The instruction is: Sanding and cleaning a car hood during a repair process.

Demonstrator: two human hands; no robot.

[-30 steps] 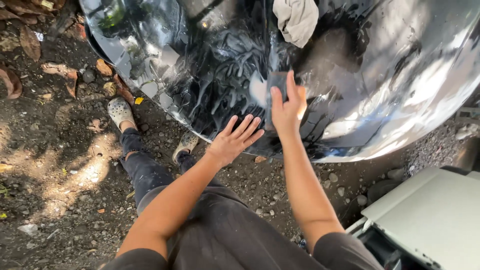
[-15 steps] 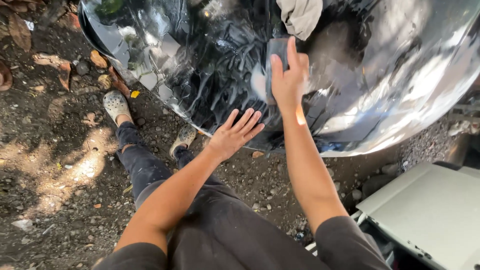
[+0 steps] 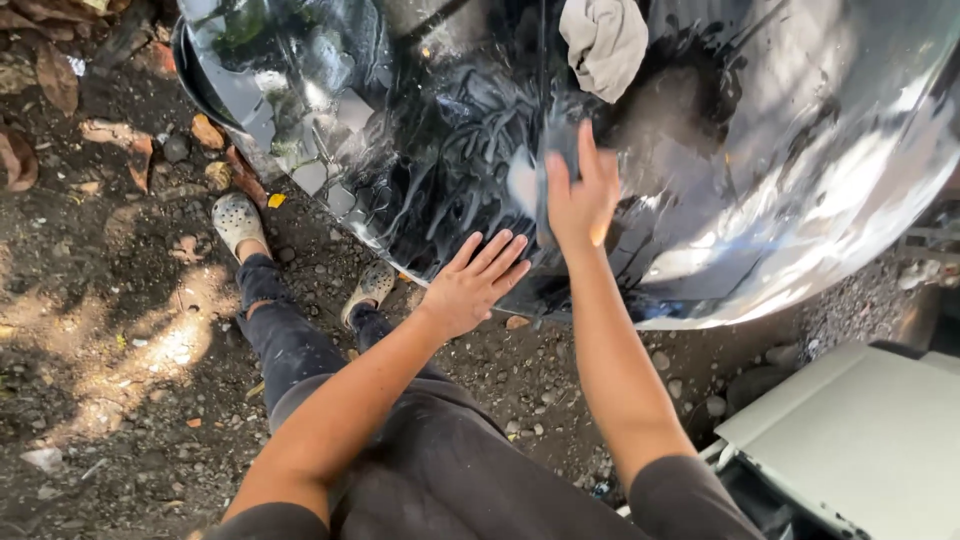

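The left hand lies flat, fingers spread, on the lower edge of a shiny black panel, holding nothing; it looks placed there to brace the body while the other arm reaches up; the right hand is higher on the same surface, closed around a dark pad that shows just above its fingers and is pressed against the panel; whitish smears and curved streaks lie on the gloss around the pad, which fits a rubbing grip with the palm pushing the pad flat; the hands are apart, one low and one high; a crumpled grey rag rests further up the panel, within reach yet well clear of the smeared patch; the person stands close, dark trousers and two pale clogs on dirt ground strewn with gravel and dry leaves; at lower right a pale grey flat piece sits beside the right arm.
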